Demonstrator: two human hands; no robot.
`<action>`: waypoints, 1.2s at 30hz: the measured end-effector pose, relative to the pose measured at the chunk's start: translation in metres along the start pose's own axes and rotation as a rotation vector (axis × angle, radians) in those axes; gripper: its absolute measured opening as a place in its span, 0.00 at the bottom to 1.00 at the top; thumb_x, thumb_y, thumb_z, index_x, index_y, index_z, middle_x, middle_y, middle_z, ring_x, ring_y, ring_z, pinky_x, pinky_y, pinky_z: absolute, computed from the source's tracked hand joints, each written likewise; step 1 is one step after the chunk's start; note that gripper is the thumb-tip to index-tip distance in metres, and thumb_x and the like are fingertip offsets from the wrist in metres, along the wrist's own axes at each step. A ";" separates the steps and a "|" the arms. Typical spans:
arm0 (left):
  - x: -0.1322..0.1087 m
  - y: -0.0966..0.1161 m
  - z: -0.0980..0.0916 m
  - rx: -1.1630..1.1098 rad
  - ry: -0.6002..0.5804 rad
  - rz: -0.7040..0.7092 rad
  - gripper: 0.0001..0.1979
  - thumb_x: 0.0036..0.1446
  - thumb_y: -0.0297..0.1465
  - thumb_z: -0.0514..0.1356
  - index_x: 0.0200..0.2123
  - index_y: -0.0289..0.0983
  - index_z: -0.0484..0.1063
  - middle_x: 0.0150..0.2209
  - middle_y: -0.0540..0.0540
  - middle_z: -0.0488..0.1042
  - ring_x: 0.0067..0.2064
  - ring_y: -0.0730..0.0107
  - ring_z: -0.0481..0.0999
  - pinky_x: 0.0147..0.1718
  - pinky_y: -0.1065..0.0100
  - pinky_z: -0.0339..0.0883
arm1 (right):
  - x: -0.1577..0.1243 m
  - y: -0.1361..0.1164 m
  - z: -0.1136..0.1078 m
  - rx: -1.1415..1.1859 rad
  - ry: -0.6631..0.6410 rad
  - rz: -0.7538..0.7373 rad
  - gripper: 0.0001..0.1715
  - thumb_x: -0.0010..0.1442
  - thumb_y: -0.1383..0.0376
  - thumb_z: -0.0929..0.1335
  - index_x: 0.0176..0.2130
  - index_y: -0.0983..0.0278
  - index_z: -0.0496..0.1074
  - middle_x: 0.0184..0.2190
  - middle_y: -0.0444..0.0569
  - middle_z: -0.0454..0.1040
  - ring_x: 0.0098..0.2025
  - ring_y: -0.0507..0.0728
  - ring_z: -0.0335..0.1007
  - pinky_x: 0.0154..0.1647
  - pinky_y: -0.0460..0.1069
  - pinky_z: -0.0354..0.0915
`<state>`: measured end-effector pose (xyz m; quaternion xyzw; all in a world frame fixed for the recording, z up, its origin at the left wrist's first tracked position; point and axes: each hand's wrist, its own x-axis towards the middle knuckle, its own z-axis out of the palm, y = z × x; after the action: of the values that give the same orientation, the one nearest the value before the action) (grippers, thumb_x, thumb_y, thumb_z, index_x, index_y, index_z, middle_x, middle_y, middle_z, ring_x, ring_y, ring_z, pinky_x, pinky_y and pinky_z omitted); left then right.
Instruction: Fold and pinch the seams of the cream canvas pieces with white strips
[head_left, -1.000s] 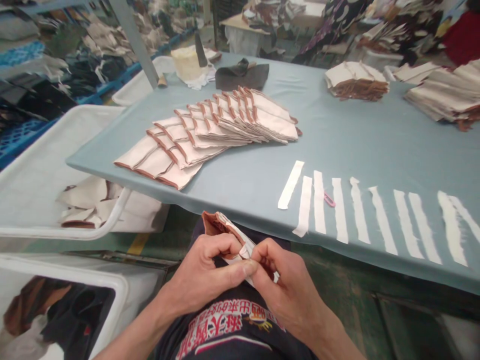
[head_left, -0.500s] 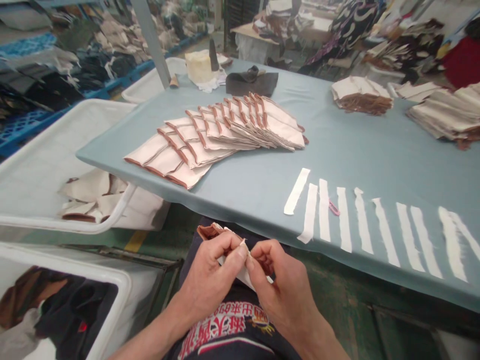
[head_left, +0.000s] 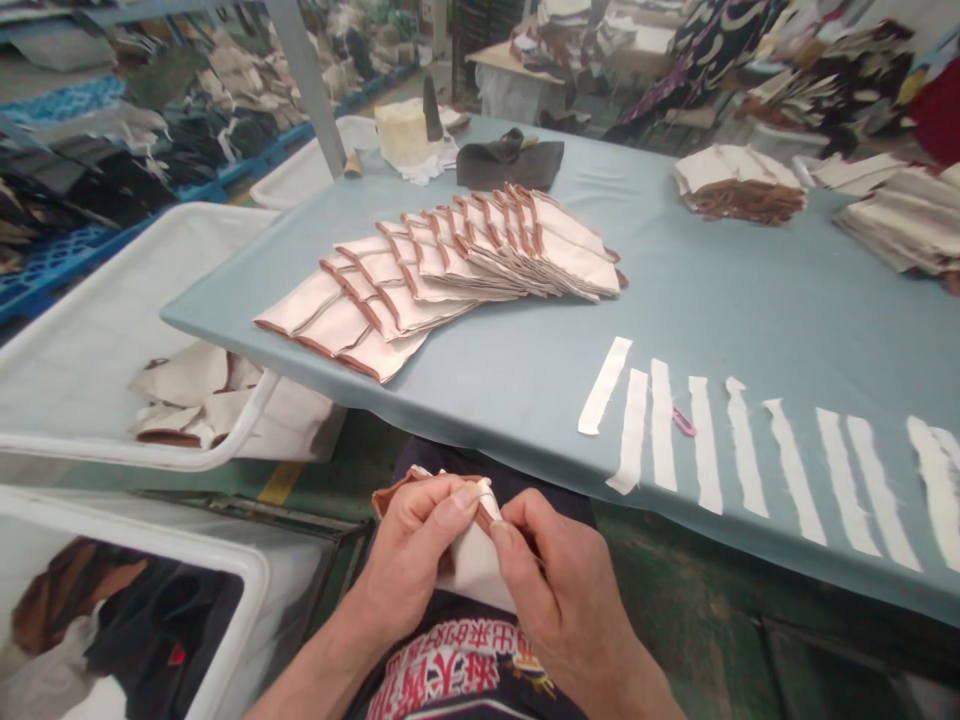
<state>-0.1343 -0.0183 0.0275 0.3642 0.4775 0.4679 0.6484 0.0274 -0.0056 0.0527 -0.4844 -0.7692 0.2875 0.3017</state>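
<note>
A cream fabric piece with brown edging (head_left: 480, 565) is stretched between my two hands above my lap, just off the table's front edge. My left hand (head_left: 416, 540) pinches its brown-trimmed edge between thumb and fingers. Close beside it, my right hand (head_left: 551, 560) grips the same edge, its lower fingers curled behind the cloth. On the table (head_left: 697, 300), similar cream pieces with brown edges (head_left: 442, 255) lie fanned out in an overlapping row. White fabric strips (head_left: 705, 440) are laid side by side near the front edge, with a pink clip-like loop (head_left: 683, 421) among them.
At left stands a white bin (head_left: 217, 455) holding cream pieces; a nearer white bin (head_left: 259, 560) holds dark cloth. Stacks of cream pieces (head_left: 739, 185) sit at the table's far right. A dark cloth (head_left: 510, 163) and a yellowish roll (head_left: 405, 135) lie at the back.
My hands have moved slightly apart, exposing more of the brown edge and cream cloth between them. The view has shifted slightly.
</note>
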 end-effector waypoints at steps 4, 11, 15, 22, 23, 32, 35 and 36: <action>-0.001 0.006 0.000 0.214 0.008 0.134 0.22 0.70 0.42 0.57 0.27 0.35 0.73 0.24 0.51 0.67 0.25 0.75 0.62 0.24 0.73 0.56 | 0.004 0.005 -0.004 0.096 -0.047 0.034 0.20 0.73 0.59 0.61 0.30 0.60 0.65 0.20 0.40 0.69 0.20 0.50 0.65 0.23 0.45 0.55; 0.001 0.014 0.010 0.624 0.124 0.515 0.14 0.66 0.25 0.57 0.26 0.36 0.72 0.23 0.54 0.71 0.25 0.78 0.68 0.28 0.76 0.61 | -0.012 0.022 0.016 0.095 0.075 0.039 0.20 0.74 0.56 0.63 0.34 0.63 0.72 0.25 0.43 0.73 0.24 0.51 0.69 0.27 0.45 0.59; 0.001 0.018 0.015 0.663 0.043 0.456 0.15 0.68 0.26 0.55 0.27 0.36 0.71 0.24 0.54 0.72 0.26 0.77 0.70 0.28 0.76 0.62 | -0.016 0.023 0.015 0.136 0.118 0.055 0.20 0.73 0.56 0.63 0.33 0.63 0.72 0.23 0.42 0.71 0.23 0.51 0.68 0.27 0.45 0.58; 0.007 0.004 0.030 0.715 0.020 0.520 0.12 0.70 0.28 0.55 0.32 0.36 0.74 0.29 0.52 0.75 0.29 0.75 0.73 0.32 0.75 0.66 | -0.019 0.029 0.006 0.032 0.216 0.139 0.15 0.70 0.60 0.63 0.33 0.62 0.71 0.26 0.44 0.74 0.26 0.53 0.70 0.30 0.48 0.57; 0.008 0.000 0.031 0.721 0.038 0.518 0.12 0.70 0.28 0.55 0.33 0.36 0.74 0.29 0.52 0.76 0.29 0.74 0.73 0.32 0.75 0.67 | -0.021 0.031 0.007 0.023 0.227 0.146 0.15 0.71 0.60 0.63 0.33 0.62 0.71 0.27 0.45 0.75 0.27 0.53 0.71 0.30 0.48 0.57; 0.017 -0.010 0.020 0.875 -0.073 0.530 0.17 0.69 0.30 0.54 0.25 0.38 0.67 0.22 0.54 0.68 0.23 0.75 0.67 0.25 0.75 0.63 | -0.033 0.045 0.018 0.033 0.265 0.007 0.22 0.75 0.60 0.60 0.29 0.61 0.66 0.23 0.42 0.71 0.25 0.52 0.68 0.29 0.49 0.56; 0.020 -0.008 0.020 0.926 -0.143 0.553 0.17 0.68 0.31 0.56 0.24 0.38 0.66 0.21 0.54 0.68 0.23 0.76 0.67 0.25 0.75 0.62 | -0.036 0.051 0.017 0.010 0.316 -0.052 0.24 0.76 0.58 0.59 0.28 0.61 0.66 0.23 0.43 0.70 0.25 0.52 0.68 0.29 0.50 0.56; 0.021 -0.009 0.021 0.927 -0.142 0.548 0.18 0.69 0.31 0.56 0.24 0.38 0.66 0.21 0.54 0.68 0.23 0.76 0.67 0.25 0.75 0.62 | -0.037 0.053 0.018 0.007 0.339 -0.065 0.24 0.76 0.58 0.59 0.28 0.61 0.65 0.23 0.43 0.71 0.25 0.52 0.69 0.29 0.50 0.56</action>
<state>-0.1096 -0.0018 0.0194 0.7536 0.4766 0.3346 0.3049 0.0574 -0.0225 -0.0047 -0.4996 -0.7217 0.1945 0.4379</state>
